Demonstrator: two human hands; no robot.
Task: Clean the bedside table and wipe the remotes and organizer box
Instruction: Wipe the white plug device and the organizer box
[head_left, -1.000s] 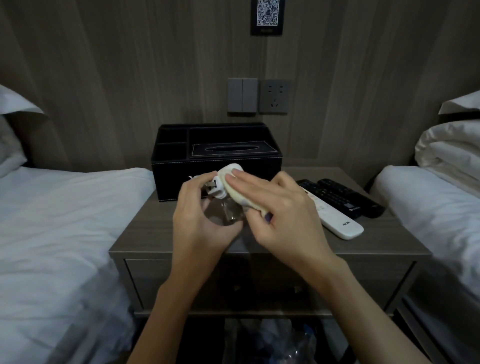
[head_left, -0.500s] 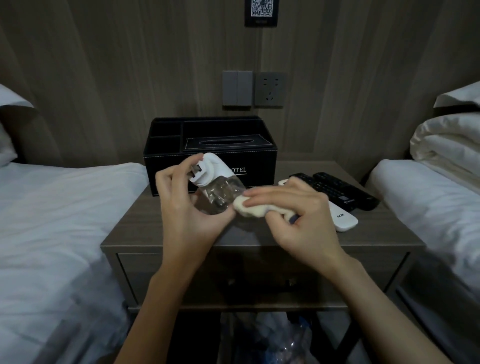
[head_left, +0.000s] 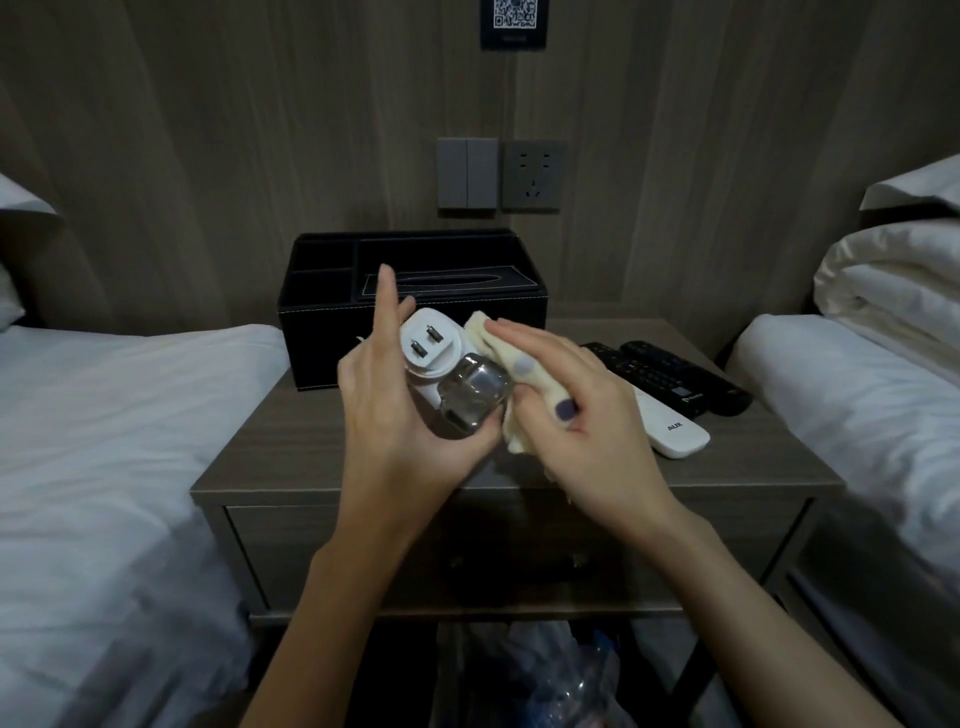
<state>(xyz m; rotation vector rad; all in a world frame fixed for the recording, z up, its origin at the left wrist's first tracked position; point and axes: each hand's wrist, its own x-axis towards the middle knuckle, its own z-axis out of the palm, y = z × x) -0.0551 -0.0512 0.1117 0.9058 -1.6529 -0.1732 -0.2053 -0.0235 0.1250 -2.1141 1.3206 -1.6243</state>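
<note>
Above the bedside table (head_left: 291, 452), my left hand (head_left: 395, 415) grips a white plug-in device (head_left: 431, 345) with a clear bottle (head_left: 470, 397) on its lower end; the two plug prongs face me. My right hand (head_left: 576, 410) holds a cream cloth (head_left: 491, 338) and presses it against the device's right side. The black organizer box (head_left: 322, 312) stands at the back of the table behind my hands. A white remote (head_left: 675, 431) and two black remotes (head_left: 670, 374) lie on the table's right part, partly hidden by my right hand.
Beds with white sheets flank the table, one on the left (head_left: 104, 441) and one on the right (head_left: 883, 389), folded bedding (head_left: 893, 280) on the latter. A switch and socket (head_left: 501, 174) sit on the wood wall. A plastic bag (head_left: 519, 675) lies below the table's drawer.
My left hand has turned the device so the prongs face me and its forefinger has lifted. My right hand has moved the cloth up along the device's right side.
</note>
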